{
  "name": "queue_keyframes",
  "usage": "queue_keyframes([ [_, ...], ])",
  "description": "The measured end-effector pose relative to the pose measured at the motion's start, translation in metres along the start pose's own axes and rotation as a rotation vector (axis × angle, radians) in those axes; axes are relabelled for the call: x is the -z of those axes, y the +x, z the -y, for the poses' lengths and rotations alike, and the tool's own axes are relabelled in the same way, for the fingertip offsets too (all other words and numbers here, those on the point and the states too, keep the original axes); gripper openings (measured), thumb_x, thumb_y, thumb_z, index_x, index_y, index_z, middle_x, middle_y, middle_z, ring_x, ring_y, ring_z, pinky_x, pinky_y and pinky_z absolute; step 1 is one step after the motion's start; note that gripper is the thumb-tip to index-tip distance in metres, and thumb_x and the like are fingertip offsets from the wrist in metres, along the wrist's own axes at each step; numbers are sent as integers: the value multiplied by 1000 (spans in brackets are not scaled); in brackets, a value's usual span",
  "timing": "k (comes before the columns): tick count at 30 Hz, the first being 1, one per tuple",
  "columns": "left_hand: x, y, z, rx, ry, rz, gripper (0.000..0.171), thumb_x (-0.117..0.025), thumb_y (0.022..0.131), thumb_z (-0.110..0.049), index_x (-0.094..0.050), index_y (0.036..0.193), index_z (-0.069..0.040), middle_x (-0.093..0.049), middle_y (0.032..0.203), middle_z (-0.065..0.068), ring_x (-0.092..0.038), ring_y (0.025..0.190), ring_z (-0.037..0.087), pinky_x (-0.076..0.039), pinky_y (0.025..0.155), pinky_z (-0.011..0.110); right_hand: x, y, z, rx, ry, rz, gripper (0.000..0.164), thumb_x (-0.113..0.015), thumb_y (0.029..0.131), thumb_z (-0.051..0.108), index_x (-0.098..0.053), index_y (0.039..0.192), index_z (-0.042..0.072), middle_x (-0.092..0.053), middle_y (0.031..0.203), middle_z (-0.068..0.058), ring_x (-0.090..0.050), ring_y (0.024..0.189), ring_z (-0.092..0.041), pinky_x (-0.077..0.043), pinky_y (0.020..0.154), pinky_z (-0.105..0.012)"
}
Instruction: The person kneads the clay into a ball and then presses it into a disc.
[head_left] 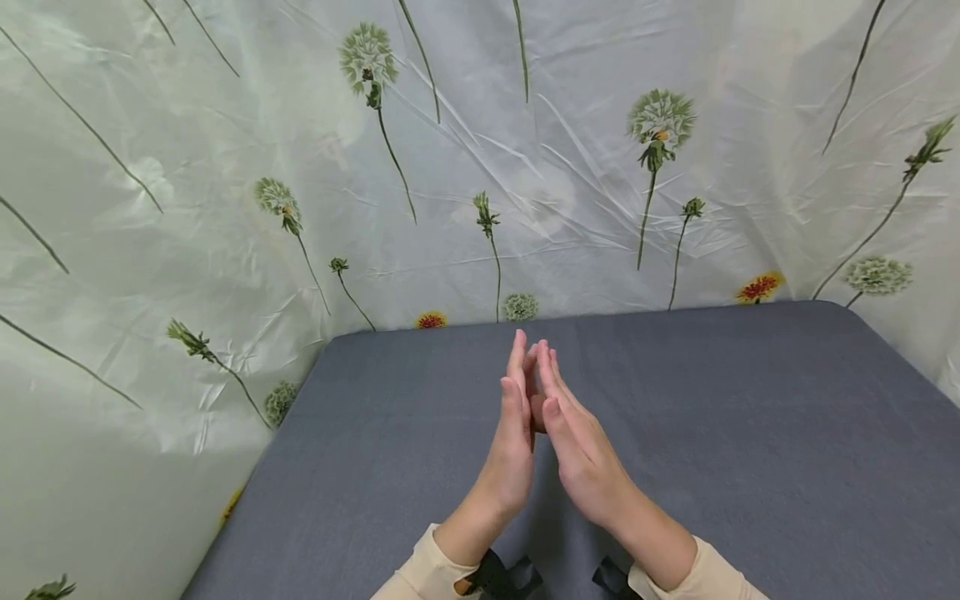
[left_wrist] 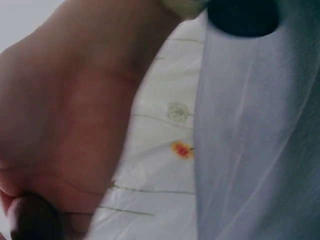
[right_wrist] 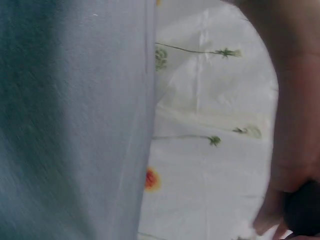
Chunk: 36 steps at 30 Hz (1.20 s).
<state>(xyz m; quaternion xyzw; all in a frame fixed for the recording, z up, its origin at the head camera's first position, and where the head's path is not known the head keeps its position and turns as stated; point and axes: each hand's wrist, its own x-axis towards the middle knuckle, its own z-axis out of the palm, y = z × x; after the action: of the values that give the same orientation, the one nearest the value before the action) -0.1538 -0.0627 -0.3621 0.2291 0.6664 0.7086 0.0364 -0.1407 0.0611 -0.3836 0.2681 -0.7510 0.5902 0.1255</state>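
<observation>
In the head view my left hand (head_left: 512,450) and right hand (head_left: 588,454) face each other palm to palm, fingers straight and pointing away over the table. Between the palms sits a small brown rounded lump (head_left: 537,413), mostly hidden by the hands; its kind I cannot tell. The left wrist view has the dark lump (left_wrist: 35,220) against the left palm, at the lower left corner. It also appears as a dark round lump (right_wrist: 304,210) beside the right palm in the right wrist view. My fingertips lean toward each other at the top, while the wrists stand apart.
A table with a dark grey cloth cover (head_left: 712,433) lies under the hands. Behind it and to the left hangs a pale, shiny curtain (head_left: 450,167) printed with dandelions and red-yellow flowers. Dark straps (head_left: 502,575) circle the wrists below cream sleeves (head_left: 427,571).
</observation>
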Motion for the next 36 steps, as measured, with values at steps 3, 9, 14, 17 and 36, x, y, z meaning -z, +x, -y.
queue_keyframes([
  [3,5,1,-7,-35,63,-60,79,-4,105,-79,5,173,-38,-11,181,-4,-9,169,19,-14,132,65,-6,-2,-3,-68,63,62,56,-19,120,23,-5,173,10,-2,182,0,-3,169,-28,-7,124,-4],
  [9,25,7,-16,-129,121,-173,86,-7,103,-83,3,174,-36,-15,181,-3,-6,170,22,-42,120,52,-22,-11,-1,-115,135,140,57,-23,120,22,-2,173,11,-6,181,-3,-8,167,-32,-12,121,-4],
  [14,42,13,-16,-138,131,-244,90,-7,100,-87,2,174,-36,-20,180,0,-8,170,26,-35,122,55,-31,-19,10,-57,105,161,57,-28,119,15,-10,173,14,-8,181,-2,-10,167,-29,-12,123,-6],
  [17,44,16,-11,-95,59,-240,89,-6,101,-86,-1,174,-35,-23,179,3,-7,170,31,-9,132,68,-32,-22,17,-8,98,146,58,-31,117,9,-16,173,16,-9,182,-3,-8,168,-22,-12,125,-9],
  [36,16,3,-10,-1,45,-61,79,2,104,-79,5,173,-39,-11,181,-1,-25,165,29,-20,128,67,-10,-3,7,-126,92,55,57,-20,120,25,-4,173,13,-3,182,2,-5,169,-26,-8,121,-4],
])
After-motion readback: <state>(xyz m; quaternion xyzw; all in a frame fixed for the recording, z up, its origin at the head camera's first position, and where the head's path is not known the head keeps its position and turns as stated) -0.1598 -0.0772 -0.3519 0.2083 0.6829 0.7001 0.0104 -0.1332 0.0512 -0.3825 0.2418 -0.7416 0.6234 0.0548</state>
